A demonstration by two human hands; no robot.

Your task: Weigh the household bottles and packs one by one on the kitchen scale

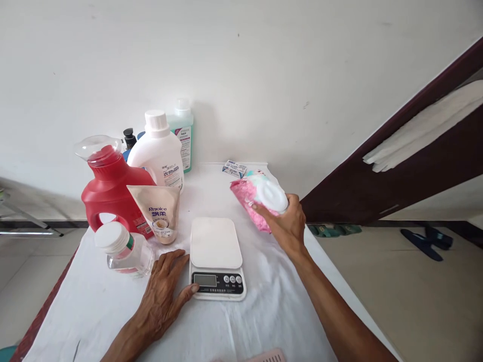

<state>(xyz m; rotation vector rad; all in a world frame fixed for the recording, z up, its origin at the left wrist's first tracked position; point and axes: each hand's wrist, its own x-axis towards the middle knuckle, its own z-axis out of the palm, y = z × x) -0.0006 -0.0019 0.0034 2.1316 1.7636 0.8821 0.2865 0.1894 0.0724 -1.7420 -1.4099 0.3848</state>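
A white digital kitchen scale (pixel 216 244) lies on the cloth-covered table, its platform bare and its dark display blank. My left hand (pixel 163 286) rests flat at the scale's left side, fingers apart, the thumb at the front left corner by the display. To the right and above the table, my right hand (pixel 289 221) grips a pink pack of wet wipes (pixel 260 198) with a white oval lid. The pack is tilted, and its far side is hidden. Close to my left fingertips stand a clear jar (pixel 130 254) with a white lid and a cream Rejoice tube (pixel 160 213).
A red detergent jug (pixel 113 186), a white detergent bottle (pixel 158 151) and a green bottle (pixel 186 133) crowd the back left. A small box (pixel 234 169) lies near the wall. A pink slotted item (pixel 267 356) shows at the front edge. Slippers (pixel 422 244) lie on the floor.
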